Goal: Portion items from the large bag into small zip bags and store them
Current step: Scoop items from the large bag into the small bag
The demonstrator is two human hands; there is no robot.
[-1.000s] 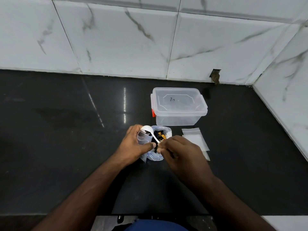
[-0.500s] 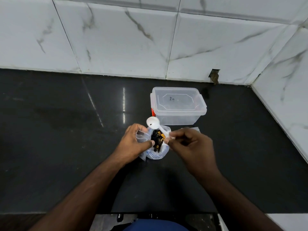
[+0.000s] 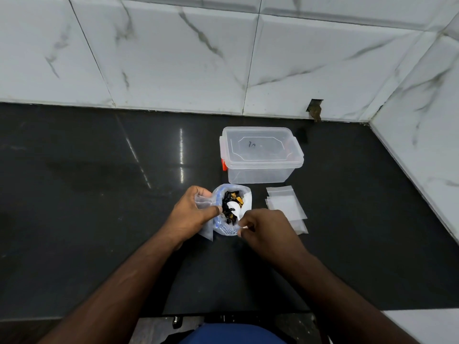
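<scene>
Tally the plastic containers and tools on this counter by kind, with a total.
Lidded clear box: 1
Large bag of items: 1
Small zip bag in left hand: 1
White spoon: 1
Stack of spare zip bags: 1, sheets uncountable
Total: 5

We see the black counter (image 3: 87, 219) wide open to the left, free passage there. Centre is crowded: large bag (image 3: 232, 209) stands open with both hands at it, left hand (image 3: 191, 214) pinching a small zip bag (image 3: 204, 202) just beside its left wall, right hand (image 3: 265, 229) on a white spoon (image 3: 234, 208) dipped inside. Lidded container (image 3: 260, 155) blocks just behind the bag. Stack of zip bags (image 3: 285, 207) lies flat just right. Tiled wall (image 3: 422, 157) closes off the right side
</scene>
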